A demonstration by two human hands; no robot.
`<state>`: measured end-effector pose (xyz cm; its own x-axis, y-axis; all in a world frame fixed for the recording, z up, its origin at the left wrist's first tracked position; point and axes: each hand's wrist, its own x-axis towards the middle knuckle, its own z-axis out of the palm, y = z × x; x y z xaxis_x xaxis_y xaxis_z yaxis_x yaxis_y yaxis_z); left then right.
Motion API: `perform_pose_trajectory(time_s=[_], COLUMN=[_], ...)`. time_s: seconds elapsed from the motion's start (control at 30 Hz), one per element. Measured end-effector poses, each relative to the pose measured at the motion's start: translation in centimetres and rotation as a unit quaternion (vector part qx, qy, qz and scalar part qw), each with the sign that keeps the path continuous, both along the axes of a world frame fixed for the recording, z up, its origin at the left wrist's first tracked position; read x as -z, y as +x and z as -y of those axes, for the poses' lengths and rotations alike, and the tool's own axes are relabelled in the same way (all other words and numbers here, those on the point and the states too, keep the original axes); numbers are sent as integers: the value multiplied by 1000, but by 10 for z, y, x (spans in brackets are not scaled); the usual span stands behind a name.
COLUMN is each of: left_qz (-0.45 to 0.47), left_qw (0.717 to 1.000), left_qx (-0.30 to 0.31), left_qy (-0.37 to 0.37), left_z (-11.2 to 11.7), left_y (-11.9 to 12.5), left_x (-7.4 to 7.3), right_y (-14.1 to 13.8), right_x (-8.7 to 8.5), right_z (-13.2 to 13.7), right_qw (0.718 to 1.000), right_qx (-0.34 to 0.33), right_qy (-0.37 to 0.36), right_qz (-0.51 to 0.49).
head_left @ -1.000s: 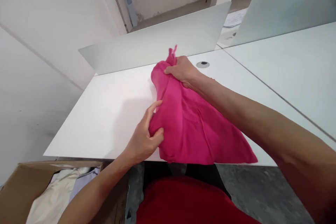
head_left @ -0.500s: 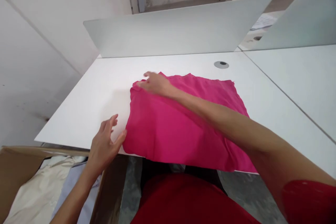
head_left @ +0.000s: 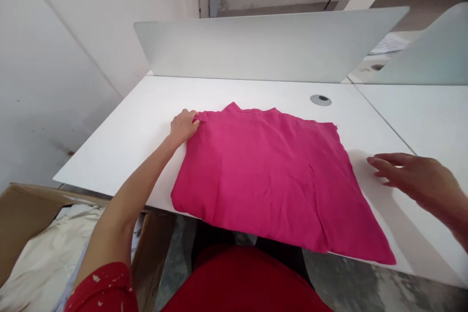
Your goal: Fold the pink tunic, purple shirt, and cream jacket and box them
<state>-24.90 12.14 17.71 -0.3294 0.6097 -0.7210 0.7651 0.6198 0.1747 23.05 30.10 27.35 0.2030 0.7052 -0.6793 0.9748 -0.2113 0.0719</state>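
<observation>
Gripped by the left hand (head_left: 185, 126), one pink cloth (head_left: 266, 180) is spread at centre; the right hand (head_left: 419, 175) is held unclenched at right; one carton (head_left: 25, 219) is seen lower left.

Pink cloth (head_left: 263, 170) probably hides some fingertips of the left hand (head_left: 183, 127). Box (head_left: 20, 212) runs off-frame left, papers (head_left: 389, 44) too tiny to read tbh.

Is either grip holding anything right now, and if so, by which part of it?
The left grip pinches the pink cloth at its far left corner. The right grip holds nothing visible; it is off the cloth's right side.
</observation>
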Motion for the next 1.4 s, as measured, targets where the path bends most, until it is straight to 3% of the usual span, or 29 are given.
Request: perform_pose_trajectory(time_s=[0.17,0.27,0.4,0.47,0.53,0.57,0.63,0.7,0.77,0.87,1.0,1.1,1.23,1.4], left_qz=[-46,-61,-47,-47,-14,31,166,330,457,503,478,423,376,379], left_qw=[998,995,993,992,990,988,972,924,844,764,705,712,728,703], left_qx=[-20,-77,-100,-73,-35,-24,-61,-154,-265,-393,-503,-535,-558,-578], left_qy=[35,0,46,92,138,152,154,116,88,93,150,166,132,168], left_z=[-30,-34,-33,-32,-30,-29,-26,-24,-26,-43,-73,-80,-71,-67], left_y=[7,3,-6,1,21,36,74,117,157,200,218,221,227,222], left_x=[14,26,34,23,0,-14,-43,-67,-84,-93,-80,-58,-32,-27], right_y=[-9,-20,-32,-38,-42,-44,-46,-47,-49,-50,-48,-48,-52,-55], right_x=[-2,5,12,12,11,11,13,17,20,21,15,9,6,2], right_z=[6,-3,-9,-7,-5,-3,-1,3,7,15,25,28,32,37], right_qw=[999,999,997,995,995,996,997,997,997,994,979,962,935,880], right_qx=[31,36,53,62,54,43,21,4,-1,29,108,165,252,341], right_qy=[14,9,-27,-45,-61,-65,-65,-61,-64,-72,-49,-23,-27,-87], right_qz=[0,-34,-56,-64,-58,-51,-44,-46,-52,-82,-166,-217,-247,-318])
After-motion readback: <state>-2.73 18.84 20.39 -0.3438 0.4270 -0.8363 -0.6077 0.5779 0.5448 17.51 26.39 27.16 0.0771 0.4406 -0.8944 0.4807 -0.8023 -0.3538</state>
